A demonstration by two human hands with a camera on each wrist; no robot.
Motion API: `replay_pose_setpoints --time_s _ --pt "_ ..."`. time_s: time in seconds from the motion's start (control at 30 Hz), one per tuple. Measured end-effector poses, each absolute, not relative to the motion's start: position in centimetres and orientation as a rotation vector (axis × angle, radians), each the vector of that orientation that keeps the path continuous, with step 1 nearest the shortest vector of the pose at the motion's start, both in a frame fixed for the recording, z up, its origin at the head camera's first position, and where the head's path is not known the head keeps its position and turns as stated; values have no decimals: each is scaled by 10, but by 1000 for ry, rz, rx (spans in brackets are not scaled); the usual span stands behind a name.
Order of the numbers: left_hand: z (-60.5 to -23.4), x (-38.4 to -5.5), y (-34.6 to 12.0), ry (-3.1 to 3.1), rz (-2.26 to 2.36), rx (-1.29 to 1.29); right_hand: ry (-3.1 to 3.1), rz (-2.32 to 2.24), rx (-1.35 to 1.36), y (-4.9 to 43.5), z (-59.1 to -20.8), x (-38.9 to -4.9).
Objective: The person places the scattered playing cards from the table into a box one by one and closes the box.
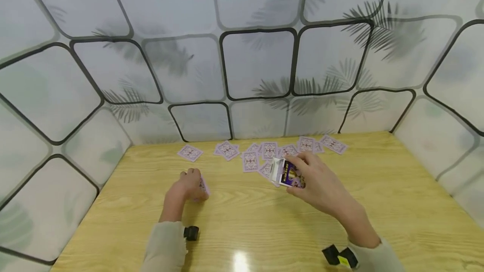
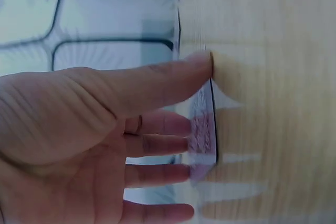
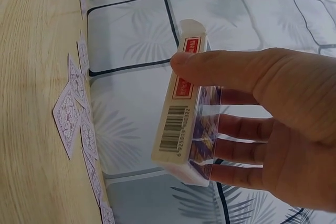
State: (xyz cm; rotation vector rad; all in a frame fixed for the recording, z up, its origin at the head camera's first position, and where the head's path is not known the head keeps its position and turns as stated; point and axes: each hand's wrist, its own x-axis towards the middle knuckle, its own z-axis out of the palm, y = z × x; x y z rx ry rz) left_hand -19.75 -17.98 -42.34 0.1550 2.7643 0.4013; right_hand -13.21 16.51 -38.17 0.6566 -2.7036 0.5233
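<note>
On the left part of the table my left hand (image 1: 186, 186) grips playing cards (image 2: 202, 135) with purple-patterned backs. Thumb and fingers lie along opposite edges of these cards, close to the tabletop; how many there are cannot be told. My right hand (image 1: 321, 186) holds a playing card box (image 1: 292, 174) above the table, thumb on one narrow side and fingers on the other. The box has a purple and gold face, a barcode on its narrow side (image 3: 176, 124) and a raised white end flap. What is inside it is hidden.
Several face-down playing cards (image 1: 250, 162) lie scattered along the back of the wooden table (image 1: 242, 217), some overlapping. One card (image 1: 190, 153) lies apart at the back left. A patterned fabric wall (image 1: 257, 66) encloses the back and sides.
</note>
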Motion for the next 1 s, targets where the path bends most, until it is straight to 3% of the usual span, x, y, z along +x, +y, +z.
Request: replay_pose_setpoints --time_s 0.5,1.0 --pt "-431 -173 -186 2749 469 117 -2702 545 693 164 -388 -138" --pt "-434 -181 -157 2766 551 121 -2698 538 678 167 -391 -137"
